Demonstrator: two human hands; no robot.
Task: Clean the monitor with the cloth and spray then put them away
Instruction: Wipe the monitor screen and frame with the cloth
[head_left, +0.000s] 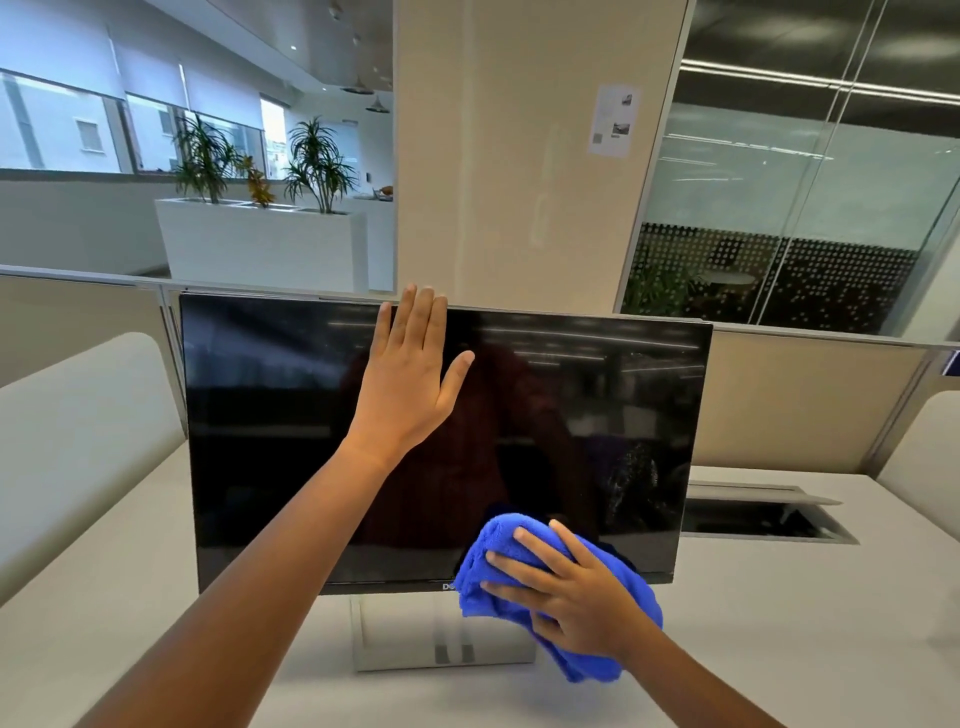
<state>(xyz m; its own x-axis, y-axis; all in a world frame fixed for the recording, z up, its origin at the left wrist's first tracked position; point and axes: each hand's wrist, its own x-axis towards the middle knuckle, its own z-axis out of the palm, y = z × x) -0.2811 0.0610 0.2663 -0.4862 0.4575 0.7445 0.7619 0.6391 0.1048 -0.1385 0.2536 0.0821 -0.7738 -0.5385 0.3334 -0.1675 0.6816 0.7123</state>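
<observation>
A black monitor (270, 426) stands on a silver stand (395, 639) on the pale desk, its screen dark and reflective. My left hand (410, 379) lies flat with straight fingers near the screen's top edge, fingertips reaching the upper rim. My right hand (566, 592) presses a bunched blue cloth (498, 540) against the screen's lower edge, right of the logo, fingers spread over the cloth. Part of the cloth hangs below the bezel. No spray bottle is in view.
The desk (779, 623) has a cable hatch with a raised lid (763, 514) to the right of the monitor. Low beige partitions (805, 400) stand behind the desk, rounded white dividers at both sides. A pillar, planters and glass walls lie beyond.
</observation>
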